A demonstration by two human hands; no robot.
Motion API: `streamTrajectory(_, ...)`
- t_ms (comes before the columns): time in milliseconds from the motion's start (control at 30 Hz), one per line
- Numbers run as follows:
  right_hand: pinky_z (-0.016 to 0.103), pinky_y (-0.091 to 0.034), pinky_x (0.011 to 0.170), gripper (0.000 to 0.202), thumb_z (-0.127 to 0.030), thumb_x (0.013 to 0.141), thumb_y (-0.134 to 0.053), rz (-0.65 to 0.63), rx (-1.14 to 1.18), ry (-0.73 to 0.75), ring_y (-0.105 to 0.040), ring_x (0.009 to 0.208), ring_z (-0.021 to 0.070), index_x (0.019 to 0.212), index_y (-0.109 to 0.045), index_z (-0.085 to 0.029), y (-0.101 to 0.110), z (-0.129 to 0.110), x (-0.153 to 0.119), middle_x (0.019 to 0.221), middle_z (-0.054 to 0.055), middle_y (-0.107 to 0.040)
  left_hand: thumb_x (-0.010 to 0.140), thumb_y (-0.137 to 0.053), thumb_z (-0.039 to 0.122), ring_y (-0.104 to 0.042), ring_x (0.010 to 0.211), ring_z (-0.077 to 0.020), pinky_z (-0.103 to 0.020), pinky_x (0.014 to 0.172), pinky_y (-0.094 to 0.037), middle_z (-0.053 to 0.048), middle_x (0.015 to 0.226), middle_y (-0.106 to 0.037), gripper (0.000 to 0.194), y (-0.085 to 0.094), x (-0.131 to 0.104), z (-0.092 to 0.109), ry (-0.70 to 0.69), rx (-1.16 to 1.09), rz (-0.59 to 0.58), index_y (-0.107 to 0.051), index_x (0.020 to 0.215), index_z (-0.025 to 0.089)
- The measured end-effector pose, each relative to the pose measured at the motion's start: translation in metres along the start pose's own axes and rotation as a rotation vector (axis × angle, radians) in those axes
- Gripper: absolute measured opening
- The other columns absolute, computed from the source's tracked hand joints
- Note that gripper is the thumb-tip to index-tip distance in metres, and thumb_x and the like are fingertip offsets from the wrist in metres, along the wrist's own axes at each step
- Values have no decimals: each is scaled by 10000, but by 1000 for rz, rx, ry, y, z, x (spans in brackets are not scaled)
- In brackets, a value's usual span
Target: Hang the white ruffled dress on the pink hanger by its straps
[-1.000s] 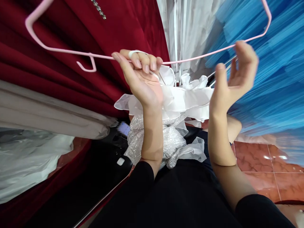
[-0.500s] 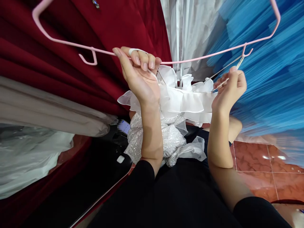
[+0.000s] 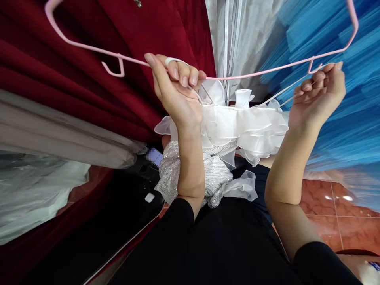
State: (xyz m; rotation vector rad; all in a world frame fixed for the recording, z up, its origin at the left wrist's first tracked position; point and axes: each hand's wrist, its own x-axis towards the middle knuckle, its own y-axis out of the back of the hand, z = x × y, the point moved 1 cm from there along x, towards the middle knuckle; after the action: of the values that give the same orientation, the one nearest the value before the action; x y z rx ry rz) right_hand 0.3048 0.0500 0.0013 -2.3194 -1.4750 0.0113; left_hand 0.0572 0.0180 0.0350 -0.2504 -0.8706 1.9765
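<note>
My left hand [image 3: 181, 87] is closed around the lower bar of a pink clothes hanger [image 3: 252, 74], left of its middle. A white strap is looped over its fingers and runs down toward the dress. At the hanger's right hook, my right hand [image 3: 320, 89] has its fingers curled on a thin white strap [image 3: 279, 93], stretched up from the dress. Whether that strap sits inside the hook is partly hidden by the fingers. The white ruffled dress [image 3: 249, 126] hangs below both hands, and its silver sequined part [image 3: 218, 174] lies bunched on my lap.
Dark red fabric [image 3: 178, 27] hangs at the left and blue tulle [image 3: 341, 130] at the right. On a black surface [image 3: 118, 221] at my left lie a lit phone [image 3: 154, 157] and a small white case [image 3: 149, 197]. Red floor tiles [image 3: 320, 194] show at right.
My right hand has moved right and slightly up to the hanger's right hook, pulling the strap with it. The dress's ruffled top has spread rightward. My left hand keeps its grip.
</note>
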Motion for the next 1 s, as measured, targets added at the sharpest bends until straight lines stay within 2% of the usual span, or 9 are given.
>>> streamTrajectory(100, 299, -351, 525, 229, -538, 752, -635, 60, 77, -20, -438, 587, 151, 725, -576, -318, -8, -4, -3, 696, -18, -521, 860, -378, 694, -551, 650, -161, -284, 648, -542, -11, 584, -348, 510, 2, 0, 2, 20, 48, 27, -359, 654, 228)
streamTrajectory(200, 283, -282, 503, 269, -512, 786, -609, 82, 138, 25, -357, 534, 127, 674, -548, -275, -11, -2, 3, 627, -24, -415, 828, -364, 728, -607, 810, -202, -296, 667, -547, -30, 609, -381, 527, 4, 4, 3, 55, 51, 84, -361, 661, 229)
streamTrajectory(367, 326, -312, 590, 257, -458, 790, -595, -42, 201, -159, -336, 545, 157, 658, -448, -293, -2, 16, 11, 572, -40, -350, 839, -327, 728, -599, 926, -225, -308, 691, -549, -51, 630, -411, 527, 8, 9, -4, 137, 42, 48, -355, 661, 233)
streamTrajectory(467, 331, -362, 645, 206, -448, 767, -605, -94, 179, -227, -408, 592, 165, 703, -479, -298, -3, 26, 8, 581, -39, -410, 861, -346, 702, -579, 907, -228, -327, 716, -544, -54, 628, -399, 509, 8, 9, -9, 139, 35, 36, -361, 652, 238)
streamTrajectory(633, 313, -443, 614, 65, -290, 764, -643, -303, 117, -82, -504, 586, 122, 826, -647, -268, -38, 12, -22, 782, -28, -622, 944, -343, 580, -515, 720, -192, -332, 733, -531, -34, 619, -324, 469, 2, 6, -9, 110, -6, -2, -360, 630, 231)
streamTrajectory(733, 377, -536, 814, 144, -281, 838, -602, -479, 114, -81, -662, 866, 200, 964, -670, -294, -67, -8, -48, 986, -6, -707, 994, -303, 465, -432, 606, -162, -328, 741, -519, -17, 631, -272, 444, -2, 4, -8, 112, -67, -32, -351, 625, 223)
streamTrajectory(800, 367, -504, 1006, 175, -271, 897, -516, -559, 207, -89, -650, 1057, 192, 999, -655, -300, -82, -19, -64, 1087, -18, -696, 1004, -288, 436, -395, 576, -150, -323, 748, -519, -9, 635, -252, 438, -4, 3, -8, 121, -99, -61, -345, 627, 220)
streamTrajectory(900, 346, -456, 1092, 209, -175, 860, -455, -587, 382, -123, -634, 1119, 162, 980, -593, -276, -93, -24, -79, 1032, -33, -700, 999, -294, 462, -415, 594, -146, -324, 771, -524, -7, 635, -262, 438, -5, 0, -10, 120, -94, -71, -338, 636, 220)
streamTrajectory(1000, 363, -479, 1050, 81, -230, 877, -466, -564, 463, -163, -670, 996, 166, 869, -539, -263, -96, -21, -83, 804, -36, -635, 982, -317, 494, -505, 686, -177, -346, 822, -534, -22, 623, -322, 429, -3, -3, -11, 119, -39, -64, -351, 644, 231)
